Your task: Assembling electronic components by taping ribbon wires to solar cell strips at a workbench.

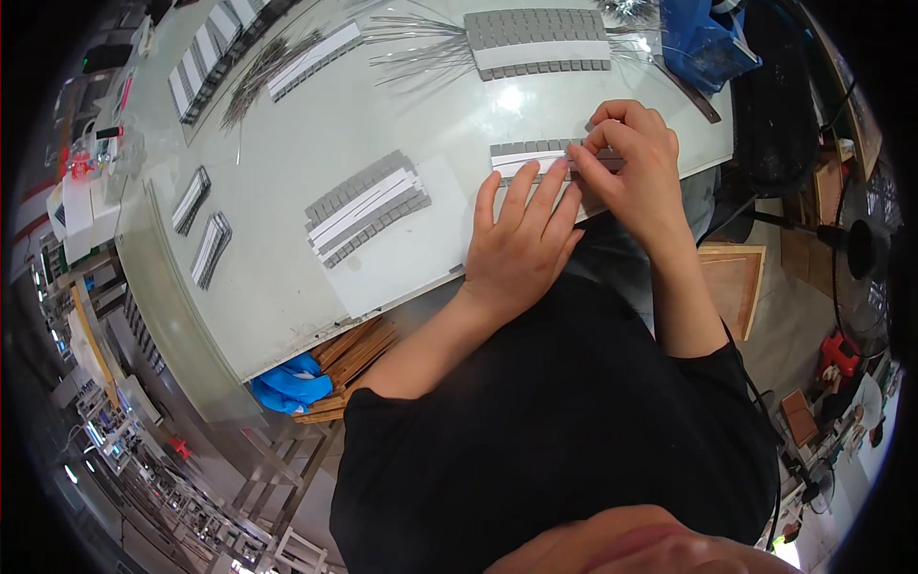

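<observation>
At the table's near edge, a strip of grey segments with a white band (516,153) lies partly under my hands. My left hand (521,239) rests with fingers stretched out and spread, their tips on the strip's near side. Over its right end, my right hand (633,158) is bent, with thumb and index finger pinched together. Whatever sits between those fingertips is too small or hidden to make out. A wider grey segmented piece with white bands (368,206) lies apart to the left, partly over a white sheet (421,258).
A larger grey segmented block (535,31) with thin wires (426,48) lies at the back. Beside it stand a blue tape dispenser (703,48) and a flat metal strip (690,91). Two small striped pieces (192,201) lie left; a banded strip (316,59) lies farther back.
</observation>
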Demonstrator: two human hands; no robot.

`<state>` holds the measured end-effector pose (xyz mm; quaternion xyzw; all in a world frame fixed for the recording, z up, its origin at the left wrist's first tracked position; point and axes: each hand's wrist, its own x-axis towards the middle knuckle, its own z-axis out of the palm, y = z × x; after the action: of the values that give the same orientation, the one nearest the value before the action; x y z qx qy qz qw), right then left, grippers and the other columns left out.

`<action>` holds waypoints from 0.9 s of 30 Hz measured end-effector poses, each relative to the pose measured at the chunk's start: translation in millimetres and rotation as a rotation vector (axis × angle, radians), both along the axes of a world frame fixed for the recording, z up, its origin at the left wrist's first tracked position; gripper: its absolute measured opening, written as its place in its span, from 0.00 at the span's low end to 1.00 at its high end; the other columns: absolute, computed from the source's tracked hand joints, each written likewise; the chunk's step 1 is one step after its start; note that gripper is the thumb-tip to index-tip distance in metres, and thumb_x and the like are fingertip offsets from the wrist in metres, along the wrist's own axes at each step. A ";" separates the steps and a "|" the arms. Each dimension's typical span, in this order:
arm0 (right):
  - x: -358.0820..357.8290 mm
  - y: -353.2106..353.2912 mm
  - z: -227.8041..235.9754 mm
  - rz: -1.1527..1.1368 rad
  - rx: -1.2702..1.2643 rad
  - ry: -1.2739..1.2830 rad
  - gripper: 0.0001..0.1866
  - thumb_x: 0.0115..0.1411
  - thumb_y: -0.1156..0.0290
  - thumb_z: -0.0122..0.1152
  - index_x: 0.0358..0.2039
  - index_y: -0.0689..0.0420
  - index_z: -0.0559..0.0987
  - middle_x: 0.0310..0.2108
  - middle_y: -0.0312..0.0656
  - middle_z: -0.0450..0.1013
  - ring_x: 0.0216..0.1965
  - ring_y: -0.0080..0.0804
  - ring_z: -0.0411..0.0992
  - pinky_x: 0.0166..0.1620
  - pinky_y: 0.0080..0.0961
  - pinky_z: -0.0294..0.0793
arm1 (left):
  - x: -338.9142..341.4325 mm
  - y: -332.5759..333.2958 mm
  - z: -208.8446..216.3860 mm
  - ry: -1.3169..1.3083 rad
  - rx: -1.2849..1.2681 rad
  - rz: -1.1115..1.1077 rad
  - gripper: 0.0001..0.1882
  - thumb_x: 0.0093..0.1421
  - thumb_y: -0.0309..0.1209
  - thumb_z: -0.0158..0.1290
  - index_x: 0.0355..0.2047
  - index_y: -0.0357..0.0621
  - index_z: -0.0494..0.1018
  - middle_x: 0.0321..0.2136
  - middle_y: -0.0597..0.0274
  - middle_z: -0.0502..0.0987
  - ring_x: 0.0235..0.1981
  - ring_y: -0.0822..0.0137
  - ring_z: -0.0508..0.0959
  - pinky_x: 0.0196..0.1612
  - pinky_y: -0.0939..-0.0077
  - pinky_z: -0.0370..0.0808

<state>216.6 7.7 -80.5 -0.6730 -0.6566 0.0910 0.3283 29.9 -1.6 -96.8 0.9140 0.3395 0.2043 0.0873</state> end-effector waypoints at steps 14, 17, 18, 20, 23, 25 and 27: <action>3.7 -10.0 -7.3 -0.079 -0.002 -0.015 0.08 0.50 0.66 0.71 0.21 0.52 0.79 0.42 0.34 0.75 0.46 0.38 0.70 0.47 0.38 0.62 | 0.4 -1.7 -10.1 -0.051 0.073 0.005 0.29 0.55 0.41 0.64 0.57 0.49 0.73 0.61 0.60 0.70 0.60 0.54 0.69 0.63 0.48 0.62; 3.4 -10.2 -8.1 -0.073 0.001 -0.010 0.08 0.50 0.67 0.71 0.22 0.52 0.79 0.42 0.34 0.75 0.46 0.39 0.70 0.47 0.38 0.62 | -0.3 -1.3 -9.8 -0.043 0.072 0.005 0.29 0.55 0.41 0.64 0.57 0.49 0.73 0.62 0.60 0.70 0.60 0.53 0.69 0.63 0.48 0.63; 3.3 -10.2 -7.7 -0.073 0.003 -0.010 0.08 0.50 0.67 0.71 0.22 0.52 0.79 0.42 0.34 0.75 0.46 0.39 0.70 0.47 0.38 0.62 | -0.6 -1.2 -10.1 -0.042 0.074 0.004 0.29 0.55 0.41 0.64 0.57 0.49 0.73 0.62 0.60 0.70 0.60 0.53 0.69 0.63 0.48 0.63; 3.9 -10.5 -6.1 -0.081 -0.006 0.009 0.08 0.50 0.67 0.71 0.25 0.51 0.78 0.43 0.34 0.74 0.46 0.39 0.70 0.48 0.38 0.62 | -0.9 -1.5 -11.1 -0.052 0.073 0.005 0.29 0.55 0.41 0.64 0.57 0.49 0.73 0.62 0.60 0.70 0.60 0.53 0.69 0.63 0.48 0.63; 7.4 -12.0 -8.4 -0.072 0.006 0.022 0.09 0.49 0.67 0.71 0.27 0.51 0.77 0.43 0.35 0.74 0.47 0.40 0.69 0.48 0.38 0.62 | -0.8 -1.8 -10.2 -0.044 0.062 0.007 0.29 0.55 0.41 0.64 0.57 0.49 0.73 0.62 0.59 0.70 0.60 0.53 0.68 0.63 0.48 0.62; 7.1 -12.2 -8.8 -0.080 0.005 0.026 0.09 0.49 0.67 0.71 0.27 0.51 0.77 0.43 0.35 0.73 0.46 0.40 0.69 0.47 0.38 0.62 | -0.2 -1.3 -6.6 -0.045 0.037 -0.001 0.30 0.55 0.40 0.64 0.57 0.49 0.72 0.62 0.59 0.70 0.60 0.52 0.68 0.63 0.47 0.62; 7.1 -12.5 -9.0 -0.092 0.005 0.029 0.09 0.49 0.67 0.71 0.27 0.50 0.77 0.43 0.35 0.73 0.46 0.39 0.69 0.47 0.38 0.62 | 0.1 -1.0 -2.3 -0.047 0.014 -0.014 0.30 0.54 0.40 0.65 0.57 0.49 0.72 0.62 0.59 0.70 0.60 0.51 0.68 0.63 0.47 0.61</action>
<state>223.7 -4.8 -89.5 -0.7002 -0.6205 0.0839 0.3431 30.0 -2.7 -99.1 0.9120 0.3293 0.2274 0.0901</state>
